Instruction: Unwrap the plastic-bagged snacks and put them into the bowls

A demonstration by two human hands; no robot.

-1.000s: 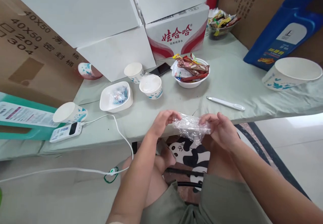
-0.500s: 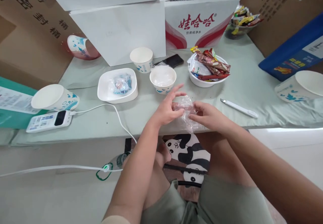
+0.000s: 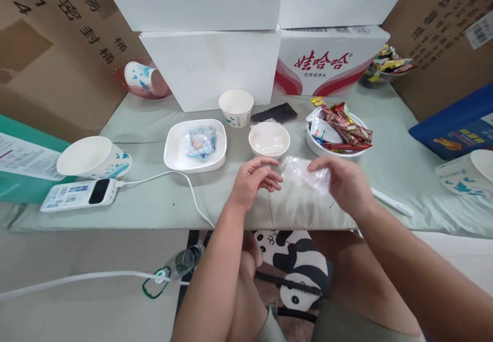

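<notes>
My right hand (image 3: 348, 183) pinches a crumpled clear plastic bag (image 3: 306, 175) just above the front of the table; the bag is slightly blurred. To its left is my left hand (image 3: 254, 180), its fingers loosely curved and apart, with nothing in them. The bag's left end comes close to those fingertips. Right behind my hands stands a paper bowl (image 3: 268, 140) with something clear inside. A white bowl (image 3: 314, 148) heaped with wrapped snack sticks (image 3: 342, 124) is behind my right hand.
On the left are a white tray (image 3: 169, 149) holding a blue-and-clear packet, a paper bowl (image 3: 115, 165) and a power bank (image 3: 73, 195) with a white cable. A phone (image 3: 275, 112) lies at the back. A white-handled cutter (image 3: 396, 206) lies right. Cartons (image 3: 215, 70) stand behind.
My right hand has drawn the plastic bag to the right, away from my left hand, which has let go of it. The camera view has shifted too.
</notes>
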